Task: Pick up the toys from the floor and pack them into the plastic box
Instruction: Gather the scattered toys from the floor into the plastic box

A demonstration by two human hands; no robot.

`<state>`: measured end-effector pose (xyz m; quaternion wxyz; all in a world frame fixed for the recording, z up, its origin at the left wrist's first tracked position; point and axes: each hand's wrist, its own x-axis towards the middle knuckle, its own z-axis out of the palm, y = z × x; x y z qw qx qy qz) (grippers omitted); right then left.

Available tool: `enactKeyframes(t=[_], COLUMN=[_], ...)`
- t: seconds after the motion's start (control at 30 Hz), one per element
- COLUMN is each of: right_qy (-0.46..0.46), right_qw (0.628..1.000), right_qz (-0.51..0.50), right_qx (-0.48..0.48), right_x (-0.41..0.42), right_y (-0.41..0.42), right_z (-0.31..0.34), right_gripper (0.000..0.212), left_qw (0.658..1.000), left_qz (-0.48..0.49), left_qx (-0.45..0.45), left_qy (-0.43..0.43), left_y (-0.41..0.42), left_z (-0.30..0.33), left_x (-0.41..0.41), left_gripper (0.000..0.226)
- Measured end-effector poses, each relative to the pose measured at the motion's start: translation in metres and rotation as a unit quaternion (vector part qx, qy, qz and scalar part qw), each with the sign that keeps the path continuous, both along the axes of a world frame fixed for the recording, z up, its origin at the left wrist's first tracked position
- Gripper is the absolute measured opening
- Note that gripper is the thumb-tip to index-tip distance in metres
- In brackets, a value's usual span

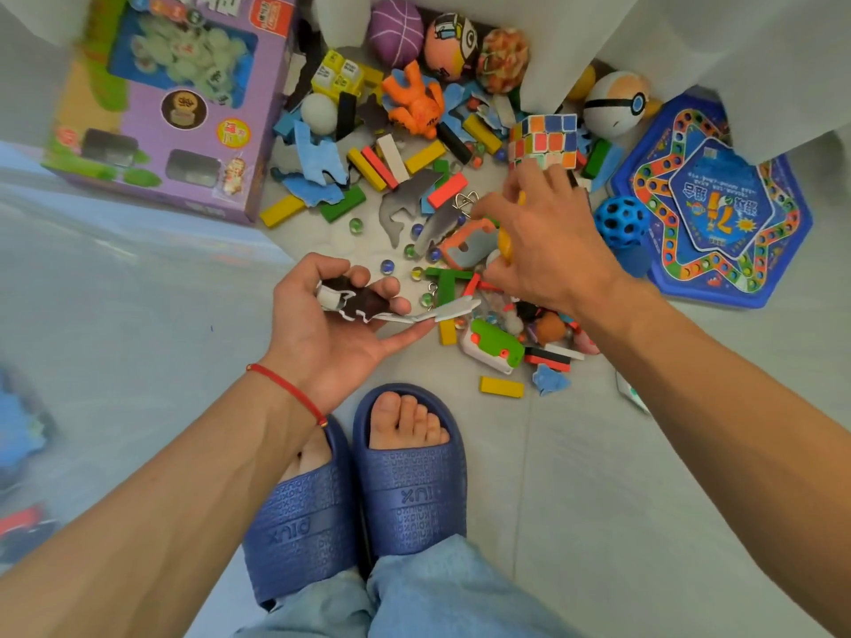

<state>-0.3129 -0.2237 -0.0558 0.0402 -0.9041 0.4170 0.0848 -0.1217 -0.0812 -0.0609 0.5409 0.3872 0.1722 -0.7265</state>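
Note:
Toys lie scattered on the grey floor: coloured wooden blocks (391, 163), marbles (387, 265), blue foam pieces (317, 158), an orange figure (412, 101), a puzzle cube (545, 140) and soft balls (396, 32). My left hand (336, 324) is palm up and grips a few flat dark and white foam pieces (364, 301). My right hand (548, 237) reaches down over the pile, fingers curled round a small yellow toy (506, 237). The translucent plastic box (92, 338) fills the left side; blue and red items show blurred through its wall.
A purple toy carton (161, 99) lies at the upper left. A blue hexagonal board game (709, 204) and a blue holed ball (621, 221) lie at the right. White fabric (690, 48) hangs along the top. My feet in blue slippers (410, 472) stand below the pile.

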Motion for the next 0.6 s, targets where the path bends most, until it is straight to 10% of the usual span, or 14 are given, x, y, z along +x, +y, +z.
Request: enactKeyframes(t=[0.43, 0.6], right_qy=[0.194, -0.082], right_qw=[0.974, 0.977], right_qz=[0.106, -0.133], right_qx=[-0.053, 0.147], right_x=[0.03, 0.032], right_y=[-0.012, -0.002], right_z=[0.007, 0.074], right_gripper=[0.045, 0.04], left_qw=[0.998, 0.987], left_qz=[0.066, 0.111], left_qx=[0.002, -0.041], left_qy=[-0.01, -0.109], left_y=[0.016, 0.041], left_z=[0.028, 0.095], left_x=[0.008, 0.026], left_gripper=[0.015, 0.013])
